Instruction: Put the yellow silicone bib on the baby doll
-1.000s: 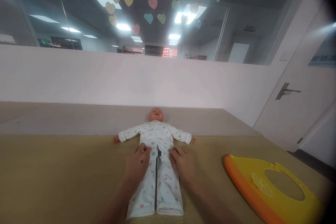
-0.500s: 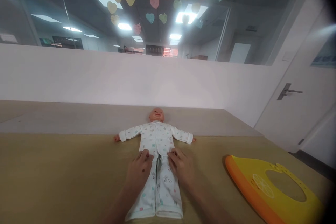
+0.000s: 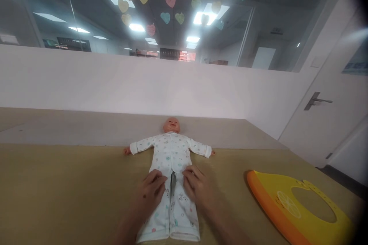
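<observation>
Both hands sit on the baby doll (image 3: 171, 149), which lies face up, arms spread, on the tan tabletop (image 3: 71, 183); the left hand (image 3: 151, 192) and right hand (image 3: 198, 187) press flat at the waistband of the printed white trousers (image 3: 172, 210), fingers curled onto the cloth, though whether they pinch it I cannot tell. Tugging unevenly could skew the trousers or drag the doll toward the table edge. Well right of the grip lies a yellow silicone bib (image 3: 301, 210)
</observation>
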Demonstrator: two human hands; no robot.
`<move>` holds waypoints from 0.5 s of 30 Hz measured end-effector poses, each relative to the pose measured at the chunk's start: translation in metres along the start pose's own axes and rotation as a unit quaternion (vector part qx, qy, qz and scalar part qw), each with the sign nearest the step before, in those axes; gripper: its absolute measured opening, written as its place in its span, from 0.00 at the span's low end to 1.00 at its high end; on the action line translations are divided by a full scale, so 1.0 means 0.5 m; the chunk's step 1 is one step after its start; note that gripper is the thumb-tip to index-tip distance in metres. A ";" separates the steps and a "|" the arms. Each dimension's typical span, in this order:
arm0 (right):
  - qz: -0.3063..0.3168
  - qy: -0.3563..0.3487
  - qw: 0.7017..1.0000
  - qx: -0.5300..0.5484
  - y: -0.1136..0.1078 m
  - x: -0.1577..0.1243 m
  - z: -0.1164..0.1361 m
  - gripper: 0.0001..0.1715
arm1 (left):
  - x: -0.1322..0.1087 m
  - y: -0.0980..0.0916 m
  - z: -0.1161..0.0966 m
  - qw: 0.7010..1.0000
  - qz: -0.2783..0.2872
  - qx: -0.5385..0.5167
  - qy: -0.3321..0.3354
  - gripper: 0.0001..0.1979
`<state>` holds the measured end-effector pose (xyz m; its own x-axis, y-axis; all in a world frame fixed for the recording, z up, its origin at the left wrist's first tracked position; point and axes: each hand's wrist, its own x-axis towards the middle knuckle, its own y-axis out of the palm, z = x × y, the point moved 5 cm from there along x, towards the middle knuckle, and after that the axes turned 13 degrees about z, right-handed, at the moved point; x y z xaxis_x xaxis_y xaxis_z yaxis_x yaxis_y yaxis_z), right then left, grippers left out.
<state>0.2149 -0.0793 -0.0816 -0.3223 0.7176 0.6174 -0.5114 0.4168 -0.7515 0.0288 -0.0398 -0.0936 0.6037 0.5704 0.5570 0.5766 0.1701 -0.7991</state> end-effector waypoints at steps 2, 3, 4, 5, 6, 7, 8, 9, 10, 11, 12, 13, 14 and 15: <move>-0.021 0.031 0.999 0.038 -0.006 -0.008 -0.011 0.12 | -0.016 -0.010 0.039 0.996 -0.032 -0.043 -0.071 0.08; -0.031 0.055 0.996 0.064 -0.006 -0.013 -0.022 0.11 | -0.023 -0.013 0.059 0.991 -0.043 -0.062 -0.111 0.08; -0.039 0.082 0.991 0.094 -0.004 -0.018 -0.037 0.11 | -0.028 -0.015 0.078 0.984 -0.050 -0.081 -0.151 0.08; -0.041 0.112 0.985 0.125 0.000 -0.023 -0.055 0.11 | -0.032 -0.015 0.094 0.977 -0.050 -0.097 -0.185 0.08; -0.041 0.139 0.977 0.154 0.005 -0.029 -0.073 0.12 | -0.035 -0.014 0.107 0.970 -0.046 -0.109 -0.211 0.09; -0.039 0.163 0.970 0.175 0.011 -0.034 -0.090 0.12 | -0.036 -0.013 0.115 0.966 -0.041 -0.116 -0.230 0.09; -0.036 0.183 0.964 0.190 0.015 -0.038 -0.106 0.13 | -0.036 -0.011 0.120 0.962 -0.039 -0.119 -0.242 0.09; -0.035 0.201 0.959 0.196 0.018 -0.041 -0.119 0.13 | -0.035 -0.010 0.122 0.961 -0.037 -0.119 -0.247 0.09; -0.030 0.216 0.956 0.198 0.020 -0.043 -0.128 0.13 | -0.035 -0.008 0.122 0.961 -0.040 -0.118 -0.247 0.10; -0.025 0.229 0.953 0.198 0.020 -0.044 -0.134 0.13 | -0.033 -0.007 0.120 0.962 -0.044 -0.119 -0.242 0.10; -0.016 0.239 0.951 0.196 0.020 -0.044 -0.137 0.13 | -0.032 -0.006 0.118 0.963 -0.049 -0.122 -0.237 0.11; -0.003 0.248 0.948 0.198 0.019 -0.044 -0.137 0.13 | -0.031 -0.006 0.115 0.963 -0.055 -0.124 -0.233 0.11; 0.010 0.255 0.946 0.201 0.019 -0.044 -0.136 0.13 | -0.030 -0.005 0.113 0.962 -0.062 -0.127 -0.232 0.12; 0.021 0.262 0.942 0.208 0.017 -0.045 -0.134 0.13 | -0.029 -0.006 0.112 0.961 -0.069 -0.130 -0.235 0.12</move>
<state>0.2710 -0.0547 -0.1176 0.0327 0.9506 0.3086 -0.8096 0.2062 -0.5495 -0.0126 -0.0038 -0.1121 0.2318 0.8666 0.4420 0.7883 0.0990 -0.6073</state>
